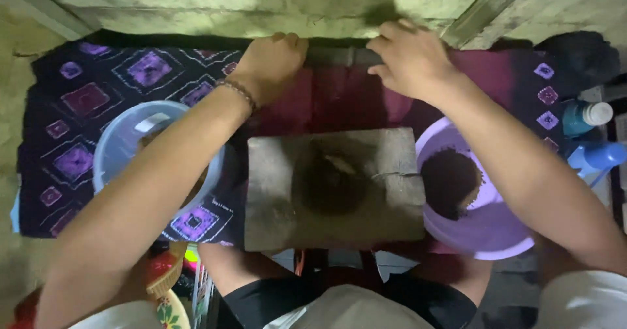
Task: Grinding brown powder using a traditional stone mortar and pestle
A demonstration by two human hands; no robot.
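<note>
Head view, looking straight down. Both arms reach away from the body to the far edge of a patterned cloth (78, 107), dark with purple squares and a maroon middle, spread on a pale, rough floor.

The left hand (271, 61) and the right hand (408, 58) are both clenched around a dark stone roller (339, 56), which lies crosswise along the far side of the cloth. Only its middle stretch shows between the two hands; the ends are covered by the fingers. A beaded bracelet (238, 94) sits on the left wrist.

Nearer the body, between the forearms, lies a flat grey grinding slab (274, 192). A dark, moist-looking patch (330, 182) marks its centre. The roller is well apart from the slab, on its far side.

Left of the slab, partly under the left forearm, stands a clear bluish bowl (124, 139); its contents are hard to make out. Right of the slab sits a purple bowl (486, 228) holding a dark mound (447, 179). At the far right edge, two blue bottles (584, 116), one with a white cap.
</note>
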